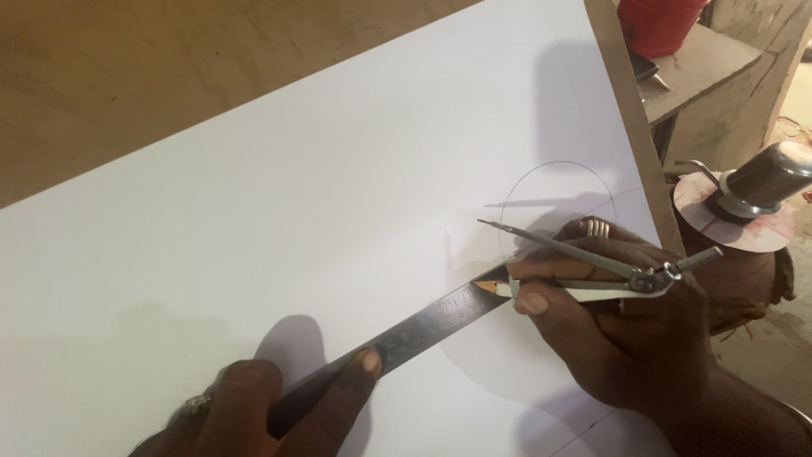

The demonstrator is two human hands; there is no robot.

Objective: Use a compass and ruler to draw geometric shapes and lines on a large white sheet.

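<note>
A large white sheet (279,211) lies on a brown wooden board. A pencilled circle (554,207) is drawn near its right edge. My left hand (262,410), with a ring on one finger, presses down the near end of a steel ruler (431,326) that runs diagonally up to the right. My right hand (626,326) holds a metal compass with a pencil (584,271); the pencil tip touches the sheet at the ruler's far end, while the needle leg points up-left above the paper.
The wooden board (127,76) shows at upper left. Past the sheet's right edge stand a wooden ledge (710,68) with a red container (655,25), and a dark metal knob on a round disc (761,190). The floor lies beyond.
</note>
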